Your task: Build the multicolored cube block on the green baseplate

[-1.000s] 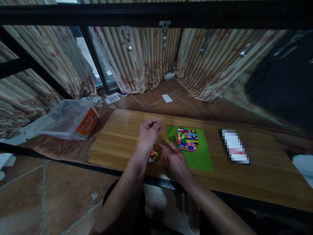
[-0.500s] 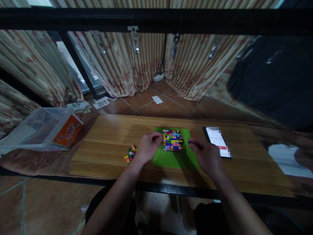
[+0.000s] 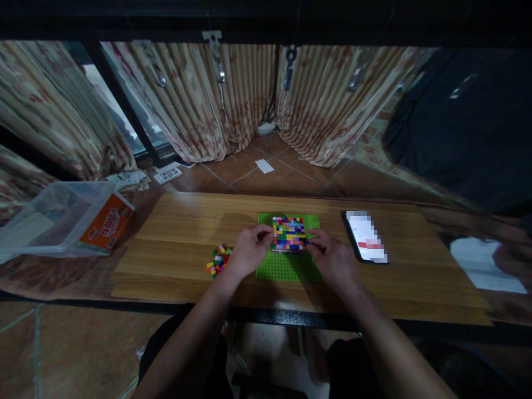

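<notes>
Probably a home: patterned curtains (image 3: 245, 105), tiles (image 3: 70, 343).

Single view, head cam: sits above the near edge of the tabletop (image 3: 178, 238), faces forward and steeply down across it to the far edge. Medium range, wide angle: all of the tabletop's left and right corners fit in frame. Baseplate (image 3: 286, 271) lands just right of and below frame center. Past the far edge, view takes in floor (image 3: 286, 166) and curtains (image 3: 245, 100); below the near edge, the wearer's legs (image 3: 349, 366).
</notes>
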Available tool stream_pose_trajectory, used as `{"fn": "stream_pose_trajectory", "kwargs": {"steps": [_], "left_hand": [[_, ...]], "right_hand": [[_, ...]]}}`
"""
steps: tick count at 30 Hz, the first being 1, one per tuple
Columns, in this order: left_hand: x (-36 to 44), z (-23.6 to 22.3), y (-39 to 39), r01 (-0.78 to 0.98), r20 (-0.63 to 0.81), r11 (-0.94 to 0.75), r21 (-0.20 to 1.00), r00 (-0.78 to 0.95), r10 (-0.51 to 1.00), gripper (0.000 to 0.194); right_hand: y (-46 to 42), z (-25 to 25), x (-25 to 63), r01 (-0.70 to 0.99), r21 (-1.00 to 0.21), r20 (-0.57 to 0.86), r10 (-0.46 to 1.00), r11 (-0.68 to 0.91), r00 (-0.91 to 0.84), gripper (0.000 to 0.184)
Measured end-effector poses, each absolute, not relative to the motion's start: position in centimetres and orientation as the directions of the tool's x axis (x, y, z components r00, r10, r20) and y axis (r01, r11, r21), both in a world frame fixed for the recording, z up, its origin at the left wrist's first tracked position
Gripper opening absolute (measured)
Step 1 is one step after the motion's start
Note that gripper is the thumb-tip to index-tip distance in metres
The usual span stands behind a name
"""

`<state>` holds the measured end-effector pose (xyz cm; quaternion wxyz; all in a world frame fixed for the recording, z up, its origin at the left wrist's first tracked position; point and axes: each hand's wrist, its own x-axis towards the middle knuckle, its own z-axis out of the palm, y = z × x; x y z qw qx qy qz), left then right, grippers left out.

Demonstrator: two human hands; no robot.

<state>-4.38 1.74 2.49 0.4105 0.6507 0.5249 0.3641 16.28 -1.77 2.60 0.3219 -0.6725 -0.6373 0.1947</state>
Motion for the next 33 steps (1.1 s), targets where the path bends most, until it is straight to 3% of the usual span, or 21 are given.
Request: {"fn": "stream_pose_trajectory", "kwargs": {"steps": [19,33], "left_hand": [[-4.39,2.22,1.64,0.449,0.038,-0.129,0.884,0.207,0.978,0.019],[-4.39,2.51,1.55,0.469,0.033,-0.133,0.873,0.215,0.976,0.021]], "right_hand": [[-1.74,3.12,16.0,0.74,-0.672,0.13,0.981,-0.019,0.144,0.037],[-1.58,2.77,16.75,0.655,-0.755,0.071,0.989,-0.032,0.13,0.038]]}}
